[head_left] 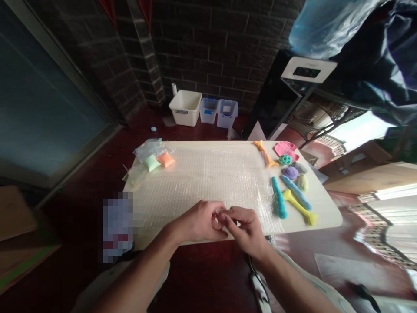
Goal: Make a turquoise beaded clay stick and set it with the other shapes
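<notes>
My left hand (202,221) is curled near the front edge of the table, its fingers bent inward. Thumb and fingers of my right hand (246,228) pinch together against the left fingers. Whatever lies between the two hands is hidden or too small to name. Beneath and beyond them a sheet of bubble wrap (202,178) covers the table's middle. Right of my hands lie a teal clay-like stick (278,198), a yellow bone shape (301,208) and a blue stick (296,192).
An orange packet (166,159) and a pale green packet (152,163) lie at the table's back left. At back right are an orange bone shape (265,154), a pink flat piece (285,150) and a purple lump (289,173). A white bin (185,115) stands beyond the table.
</notes>
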`<state>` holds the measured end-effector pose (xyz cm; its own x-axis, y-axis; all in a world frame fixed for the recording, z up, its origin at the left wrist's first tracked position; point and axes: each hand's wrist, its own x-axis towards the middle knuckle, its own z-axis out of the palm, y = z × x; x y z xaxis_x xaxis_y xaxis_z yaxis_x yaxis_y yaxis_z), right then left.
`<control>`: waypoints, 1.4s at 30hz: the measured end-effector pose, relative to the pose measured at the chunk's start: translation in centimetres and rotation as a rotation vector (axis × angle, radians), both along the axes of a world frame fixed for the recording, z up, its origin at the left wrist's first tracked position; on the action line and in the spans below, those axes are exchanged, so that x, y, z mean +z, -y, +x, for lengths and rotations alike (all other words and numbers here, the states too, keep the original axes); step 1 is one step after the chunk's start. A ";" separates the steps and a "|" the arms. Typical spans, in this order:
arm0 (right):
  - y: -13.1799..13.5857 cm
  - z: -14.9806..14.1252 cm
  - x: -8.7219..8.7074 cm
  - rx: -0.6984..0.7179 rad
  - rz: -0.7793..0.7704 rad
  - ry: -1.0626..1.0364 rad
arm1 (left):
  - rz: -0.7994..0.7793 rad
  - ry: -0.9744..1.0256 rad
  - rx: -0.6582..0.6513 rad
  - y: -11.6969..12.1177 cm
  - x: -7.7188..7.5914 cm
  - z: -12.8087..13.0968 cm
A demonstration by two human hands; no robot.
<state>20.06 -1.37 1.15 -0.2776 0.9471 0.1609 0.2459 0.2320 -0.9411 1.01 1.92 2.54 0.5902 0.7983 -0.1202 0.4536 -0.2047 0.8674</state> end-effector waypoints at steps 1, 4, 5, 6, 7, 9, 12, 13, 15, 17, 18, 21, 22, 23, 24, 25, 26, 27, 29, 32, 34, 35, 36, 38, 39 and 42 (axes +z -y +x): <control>-0.2 -0.2 -0.3 -0.060 -0.076 -0.046 | 0.078 -0.036 0.045 -0.1 -0.2 0.1; -0.9 -0.3 -1.3 -0.226 -0.324 -0.198 | 0.276 -0.130 0.179 -0.1 -0.9 0.8; -1.2 -0.3 -1.6 -0.258 -0.380 -0.240 | 0.306 -0.160 0.197 0.0 -1.0 1.0; -1.4 -0.3 -1.9 -0.283 -0.417 -0.278 | 0.315 -0.191 0.193 0.0 -1.0 1.3; -1.7 -0.3 -2.2 -0.307 -0.441 -0.314 | 0.311 -0.219 0.174 0.1 -1.1 1.4; -2.0 -0.3 -2.5 -0.348 -0.480 -0.386 | 0.292 -0.262 0.131 0.2 -1.0 1.6; -2.1 -0.3 -2.2 -0.375 -0.564 -0.510 | 0.266 -0.272 0.081 0.1 -0.9 1.6; -2.1 -0.4 -2.0 -0.375 -0.599 -0.552 | 0.267 -0.275 0.072 0.0 -0.9 1.6; -2.0 -0.4 -1.7 -0.377 -0.670 -0.627 | 0.289 -0.306 0.062 0.0 -1.1 1.6; -1.9 -0.4 -1.5 -0.377 -0.724 -0.675 | 0.329 -0.369 0.058 0.0 -1.3 1.7; -1.9 -0.3 -1.4 -0.377 -0.740 -0.690 | 0.352 -0.400 0.058 0.0 -1.4 1.8; -1.9 -0.2 -1.3 -0.354 -0.765 -0.708 | 0.413 -0.457 0.062 0.0 -1.6 2.0; -1.9 -0.1 -1.3 -0.338 -0.770 -0.708 | 0.423 -0.462 0.068 0.0 -1.6 2.0; -1.8 -0.1 -1.3 -0.316 -0.771 -0.700 | 0.429 -0.459 0.073 0.0 -1.6 2.0; -1.8 -0.1 -1.3 -0.288 -0.760 -0.679 | 0.430 -0.452 0.079 0.0 -1.6 1.9; -1.7 -0.1 -1.4 -0.255 -0.735 -0.637 | 0.429 -0.440 0.083 -0.1 -1.6 1.8; -1.6 0.0 -1.4 -0.225 -0.699 -0.573 | 0.426 -0.426 0.087 -0.1 -1.6 1.7; -1.6 0.0 -1.5 -0.196 -0.657 -0.492 | 0.422 -0.411 0.087 -0.1 -1.7 1.6; -1.5 0.1 -1.5 -0.166 -0.578 -0.340 | 0.420 -0.391 0.094 -0.2 -1.9 1.3; -1.6 0.2 -1.3 -0.145 -0.573 -0.323 | 0.443 -0.387 0.105 -0.1 -2.3 1.2; -1.6 0.3 -1.0 -0.120 -0.660 -0.458 | 0.470 -0.384 0.099 0.0 -2.3 1.4; -1.7 0.4 -0.8 -0.110 -0.716 -0.536 | 0.482 -0.377 0.089 0.0 -2.2 1.5; -1.6 0.6 -0.6 -0.108 -0.769 -0.605 | 0.492 -0.370 0.083 0.1 -2.1 1.7; -1.6 0.7 -0.4 -0.127 -0.846 -0.700 | 0.496 -0.360 0.084 0.1 -1.8 2.0; -1.5 0.8 -0.3 -0.144 -0.865 -0.726 | 0.491 -0.360 0.094 0.1 -1.7 2.1; -1.4 0.9 -0.3 -0.154 -0.868 -0.727 | 0.442 -0.379 0.126 0.1 -1.4 2.1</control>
<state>20.92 0.03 0.83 -0.2581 0.8331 -0.4892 -0.4531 -0.5516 -0.7003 3.15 1.84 1.17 0.4682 0.8819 0.0557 0.7591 -0.4337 0.4855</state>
